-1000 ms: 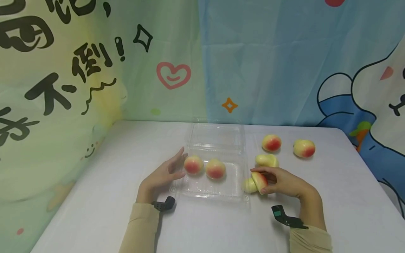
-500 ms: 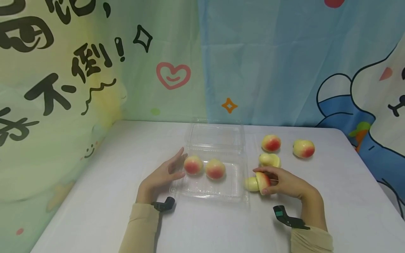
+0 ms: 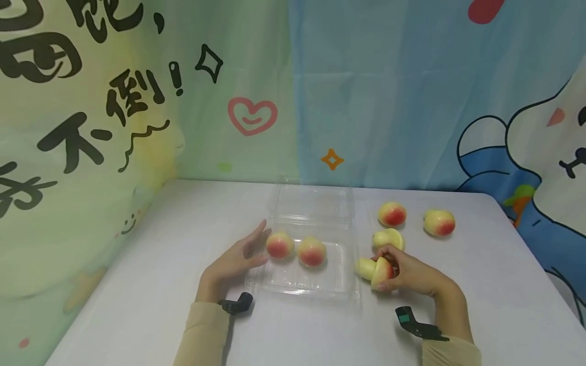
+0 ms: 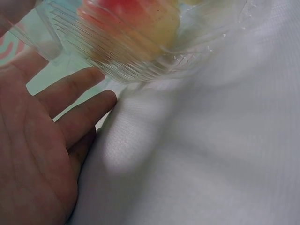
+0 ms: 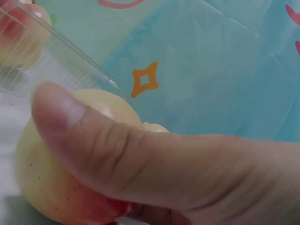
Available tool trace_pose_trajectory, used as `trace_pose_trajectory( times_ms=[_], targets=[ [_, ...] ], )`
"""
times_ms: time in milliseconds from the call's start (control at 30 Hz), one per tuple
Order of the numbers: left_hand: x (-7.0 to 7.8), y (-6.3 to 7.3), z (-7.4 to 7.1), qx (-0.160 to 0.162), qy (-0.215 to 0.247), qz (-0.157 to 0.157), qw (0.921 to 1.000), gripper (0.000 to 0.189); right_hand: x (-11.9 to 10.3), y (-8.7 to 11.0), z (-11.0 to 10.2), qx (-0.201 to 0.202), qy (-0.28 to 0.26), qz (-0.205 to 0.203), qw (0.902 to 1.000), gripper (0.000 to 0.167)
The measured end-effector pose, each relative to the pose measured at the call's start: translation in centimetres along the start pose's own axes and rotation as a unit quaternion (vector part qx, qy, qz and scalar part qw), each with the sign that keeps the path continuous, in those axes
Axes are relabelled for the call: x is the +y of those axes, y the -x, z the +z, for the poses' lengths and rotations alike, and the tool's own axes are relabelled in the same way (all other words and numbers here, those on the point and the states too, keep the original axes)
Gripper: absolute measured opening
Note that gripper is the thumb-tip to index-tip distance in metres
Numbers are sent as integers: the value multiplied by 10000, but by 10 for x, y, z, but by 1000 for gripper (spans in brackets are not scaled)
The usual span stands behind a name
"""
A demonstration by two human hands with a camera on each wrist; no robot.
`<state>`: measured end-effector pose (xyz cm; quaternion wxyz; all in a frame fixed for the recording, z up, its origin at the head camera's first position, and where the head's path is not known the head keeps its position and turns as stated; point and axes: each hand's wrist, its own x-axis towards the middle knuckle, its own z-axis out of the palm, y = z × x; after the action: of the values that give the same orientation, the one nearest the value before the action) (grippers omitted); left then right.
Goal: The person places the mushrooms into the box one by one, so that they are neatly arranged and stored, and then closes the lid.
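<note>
My right hand grips a red-and-yellow peach between thumb and fingers, just right of a clear plastic clamshell box. A pale yellow rounded piece shows against the peach's left side; whether they are joined I cannot tell. In the right wrist view, my thumb lies across the peach. At the box's left side, my left hand has its fingers spread, the fingertips at the ribbed wall. Inside the box sit a left peach and a right peach.
Behind my right hand lies a pale yellow piece with a flat face. Farther back are another peach and one at the right. The box's lid lies open toward the back of the white table, before a printed curtain.
My right hand has shifted slightly right with the peach, and its fingers have closed in more around it. The pale piece behind it has turned. My left hand stays by the box.
</note>
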<state>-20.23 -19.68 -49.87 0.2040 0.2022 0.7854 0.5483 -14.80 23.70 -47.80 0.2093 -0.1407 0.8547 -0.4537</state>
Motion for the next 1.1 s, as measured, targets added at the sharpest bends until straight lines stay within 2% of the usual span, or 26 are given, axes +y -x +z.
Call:
trace_pose_trajectory(
  times_ms=[167,367,533,733,900,1100],
  targets=[
    [1,1,1,4,-76,24,10000,87,1,-1,4,-57,110,14,9999,78],
    [-1,2,3,18,-55,-46,10000,88,1,-1,6,-92,329,161,9993,63],
    [-2,0,2,-9,-119,0,9999,88,-2,2,3,-160,391,313,9986,59],
    [-2,-6,-2,1,112,32,9999,86,4,1,-2,-144,324,-163,9992,59],
    [0,-8,-2,-66,177,-74,9998,88,13,2,-4,-270,136,-349,9989,58],
    [20,3,0,-196,185,-173,9995,89,19,5,-5,-394,-287,-550,9973,55]
  ],
)
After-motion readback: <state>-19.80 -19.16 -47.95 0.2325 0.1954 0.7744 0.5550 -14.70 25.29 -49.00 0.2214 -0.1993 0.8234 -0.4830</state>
